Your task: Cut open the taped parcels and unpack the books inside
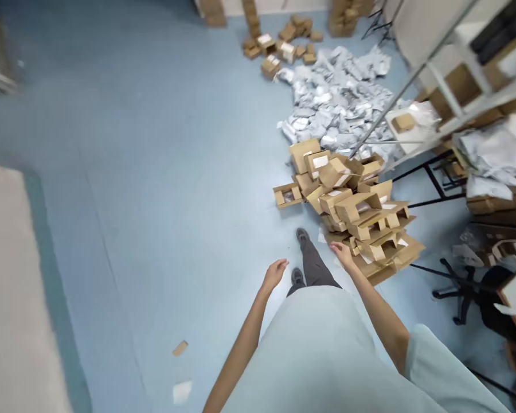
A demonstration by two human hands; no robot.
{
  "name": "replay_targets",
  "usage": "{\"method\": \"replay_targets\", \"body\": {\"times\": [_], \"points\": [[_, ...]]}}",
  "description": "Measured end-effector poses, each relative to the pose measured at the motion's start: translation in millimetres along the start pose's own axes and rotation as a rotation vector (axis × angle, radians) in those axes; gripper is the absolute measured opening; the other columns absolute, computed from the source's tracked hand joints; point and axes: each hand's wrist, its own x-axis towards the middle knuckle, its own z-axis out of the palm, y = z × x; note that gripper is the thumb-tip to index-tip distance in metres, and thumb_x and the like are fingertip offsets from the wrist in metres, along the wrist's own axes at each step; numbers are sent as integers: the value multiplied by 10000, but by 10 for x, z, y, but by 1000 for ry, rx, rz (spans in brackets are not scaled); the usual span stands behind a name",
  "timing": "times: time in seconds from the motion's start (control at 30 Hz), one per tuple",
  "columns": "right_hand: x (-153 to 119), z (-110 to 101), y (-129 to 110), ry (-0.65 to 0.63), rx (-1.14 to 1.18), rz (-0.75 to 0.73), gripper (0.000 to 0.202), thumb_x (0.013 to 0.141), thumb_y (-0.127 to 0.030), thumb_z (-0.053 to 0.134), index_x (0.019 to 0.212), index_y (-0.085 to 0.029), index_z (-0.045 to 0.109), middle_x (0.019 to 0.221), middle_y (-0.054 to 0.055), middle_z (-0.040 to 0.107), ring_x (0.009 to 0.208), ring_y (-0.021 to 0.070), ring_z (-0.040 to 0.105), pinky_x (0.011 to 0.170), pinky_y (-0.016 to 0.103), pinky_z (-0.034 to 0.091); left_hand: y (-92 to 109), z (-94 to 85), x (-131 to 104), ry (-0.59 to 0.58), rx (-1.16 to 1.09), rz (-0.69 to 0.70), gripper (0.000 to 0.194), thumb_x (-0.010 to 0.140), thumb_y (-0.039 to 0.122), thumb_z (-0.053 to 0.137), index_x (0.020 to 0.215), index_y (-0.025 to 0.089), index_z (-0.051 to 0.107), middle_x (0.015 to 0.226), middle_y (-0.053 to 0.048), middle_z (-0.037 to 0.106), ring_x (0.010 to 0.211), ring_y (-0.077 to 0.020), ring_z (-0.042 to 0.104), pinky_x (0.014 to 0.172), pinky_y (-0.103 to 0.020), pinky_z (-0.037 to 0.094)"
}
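My left hand hangs above the blue floor in front of my body, its fingers loosely bent and apart, with nothing in it. To the right, my right hand is also loosely open and holds nothing I can see. It is nearest to a pile of open brown cardboard boxes, just off the pile's lower left edge; whether it touches a box I cannot tell. One open box lies apart on the pile's left side, with something inside it.
Grey plastic mailing bags lie heaped behind the boxes. More small cartons are scattered near the far wall. A metal-framed shelf and an office chair base stand on the right. A cardboard scrap lies on the floor.
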Motion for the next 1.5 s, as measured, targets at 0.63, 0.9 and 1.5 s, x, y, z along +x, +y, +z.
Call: {"method": "replay_targets", "body": {"times": [0.63,0.9,1.5], "points": [[-3488,-2924,2298,578,895,-143,944,546,-1070,859,953,-219,873,986,115,872,901,310,830,930,483,655,479,3995,-2112,-655,525,506,916,530,1002,806,1018,229,865,1188,-194,898,1254,-480,840,1183,-589,654],[-4779,-4463,3953,925,1132,-86,943,470,-1054,896,927,-229,874,967,114,878,861,298,822,934,478,621,-14,6790,-3657,-921,644,473,923,465,955,881,1033,228,864,1201,-201,897,1313,-503,812,1235,-591,619],[-6181,-7603,5737,1565,1307,64,790,645,-878,973,1064,-219,855,1105,142,887,965,301,852,956,460,632,-466,11497,-5090,-1395,961,553,910,620,956,837,1149,217,832,1237,-204,890,1273,-462,838,1221,-621,622]]}}
